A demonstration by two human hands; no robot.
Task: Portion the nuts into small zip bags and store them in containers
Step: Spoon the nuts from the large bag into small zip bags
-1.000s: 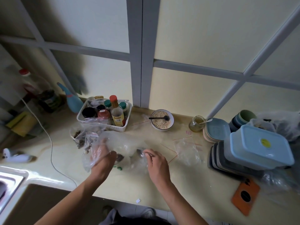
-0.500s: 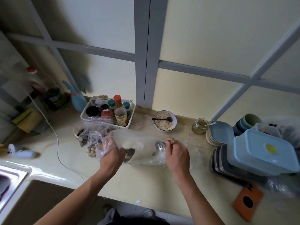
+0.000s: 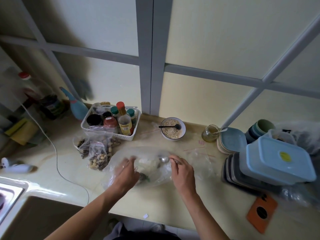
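Observation:
A large clear plastic bag (image 3: pixel 150 154) with dark nuts and a pale lump inside lies on the counter's middle. My left hand (image 3: pixel 127 172) grips its left side through the film; the fingertips are blurred. My right hand (image 3: pixel 183 172) pinches the handle of a metal spoon (image 3: pixel 163 159), whose bowl is at the bag's mouth. Three small zip bags filled with nuts (image 3: pixel 99 153) stand to the left. An empty zip bag (image 3: pixel 201 158) lies to the right. A blue-lidded container (image 3: pixel 280 160) sits on stacked dark trays at the far right.
A white basket of bottles (image 3: pixel 110 122), a bowl of oats (image 3: pixel 172 129) with a black spoon, a glass jar (image 3: pixel 209 133) and stacked plates (image 3: pixel 232 140) line the back. An orange phone (image 3: pixel 261 212) lies near the front edge. A white cable (image 3: pixel 57 163) runs past the sink (image 3: pixel 10 193).
The large bag, lifted and stretched between both hands half a second ago, now rests lower on the counter. Both hands came down with it, the spoon staying at its mouth.

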